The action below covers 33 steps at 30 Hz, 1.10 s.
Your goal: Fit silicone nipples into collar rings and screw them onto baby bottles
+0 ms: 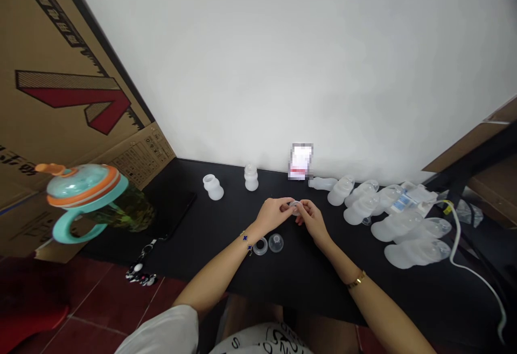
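Observation:
My left hand [277, 212] and my right hand [312, 222] meet above the black table, both closed on a small translucent round piece [296, 207]. Fingers cover much of it, so I cannot make out whether it is a nipple or a collar. Beside my left wrist lies a white bottle collar ring [260, 245], flat on the table. A clear domed bottle cap [276, 243] rests just right of the ring. Farther back, an uncapped white baby bottle [213, 187] leans to one side, and a capped white baby bottle [251, 178] stands upright.
Several capped bottles [398, 227] lie on the right, near a white cable [458, 224] and a plastic packet [404, 201]. A lit phone [301, 161] leans on the wall. On the left are a teal-handled jug [133, 206], a dark tablet-like slab [177, 214] and a cardboard box [76, 106].

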Each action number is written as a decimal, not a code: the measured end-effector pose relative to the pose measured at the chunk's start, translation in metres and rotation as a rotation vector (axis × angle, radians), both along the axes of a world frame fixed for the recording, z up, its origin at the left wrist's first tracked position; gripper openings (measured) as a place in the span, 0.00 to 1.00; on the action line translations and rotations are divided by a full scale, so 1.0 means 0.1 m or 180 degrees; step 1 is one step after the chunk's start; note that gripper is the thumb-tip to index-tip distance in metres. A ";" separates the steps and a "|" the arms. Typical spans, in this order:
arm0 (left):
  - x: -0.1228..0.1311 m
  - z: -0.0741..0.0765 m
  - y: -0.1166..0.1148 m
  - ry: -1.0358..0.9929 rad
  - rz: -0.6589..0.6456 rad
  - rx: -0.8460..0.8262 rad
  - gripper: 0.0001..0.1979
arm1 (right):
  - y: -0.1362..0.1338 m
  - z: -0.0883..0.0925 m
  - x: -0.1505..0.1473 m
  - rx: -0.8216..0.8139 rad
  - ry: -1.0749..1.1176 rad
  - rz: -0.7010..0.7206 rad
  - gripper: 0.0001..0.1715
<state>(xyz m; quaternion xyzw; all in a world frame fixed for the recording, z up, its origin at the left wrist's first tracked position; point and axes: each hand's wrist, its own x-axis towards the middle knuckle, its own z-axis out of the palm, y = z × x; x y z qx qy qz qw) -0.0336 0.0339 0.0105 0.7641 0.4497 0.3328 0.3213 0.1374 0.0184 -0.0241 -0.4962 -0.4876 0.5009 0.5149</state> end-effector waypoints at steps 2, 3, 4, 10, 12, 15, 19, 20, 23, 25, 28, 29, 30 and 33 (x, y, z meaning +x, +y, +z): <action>0.00 0.01 -0.01 -0.0162 0.0000 -0.0037 0.17 | -0.01 0.00 0.00 -0.0031 0.0087 0.0022 0.28; 0.01 0.02 -0.01 -0.0282 0.0010 -0.0067 0.17 | -0.01 0.01 0.00 -0.0049 0.0145 0.0037 0.27; 0.01 0.01 -0.01 -0.0415 0.0028 -0.0099 0.18 | -0.01 0.01 0.00 -0.0068 0.0209 0.0047 0.27; 0.02 -0.08 0.06 -0.1012 0.0261 -0.0563 0.22 | -0.03 0.04 0.00 -0.0107 0.0528 0.0087 0.25; 0.01 -0.10 0.09 -0.1154 0.0231 -0.0829 0.24 | -0.03 0.04 0.01 -0.0116 0.0614 0.0117 0.25; 0.01 -0.10 0.11 -0.1276 0.0093 -0.1060 0.21 | -0.03 0.04 0.02 -0.0151 0.0705 0.0105 0.25; 0.01 -0.08 0.11 -0.1164 0.0009 -0.0891 0.18 | -0.03 0.04 0.02 -0.0187 0.0718 0.0114 0.28; 0.00 -0.08 0.11 -0.1127 -0.0004 -0.0841 0.18 | -0.03 0.03 0.02 -0.0197 0.0719 0.0109 0.28; 0.00 -0.07 0.10 -0.1044 -0.0044 -0.0678 0.17 | -0.02 0.03 0.02 -0.0254 0.0728 0.0094 0.29; 0.00 -0.06 0.08 -0.0974 -0.0036 -0.0510 0.15 | -0.02 0.03 0.02 -0.0321 0.0727 0.0123 0.29; 0.01 -0.02 0.05 -0.0874 0.0001 -0.0361 0.13 | -0.01 0.03 0.02 -0.0404 0.0719 0.0176 0.29; 0.02 0.00 0.04 -0.0850 0.0006 -0.0358 0.13 | -0.01 0.03 0.02 -0.0413 0.0716 0.0182 0.29; 0.02 0.01 0.03 -0.0825 0.0002 -0.0369 0.13 | -0.01 0.03 0.02 -0.0416 0.0710 0.0181 0.29; 0.03 0.03 0.01 -0.0752 -0.0037 -0.0426 0.13 | 0.00 0.01 0.02 -0.0429 0.0670 0.0189 0.28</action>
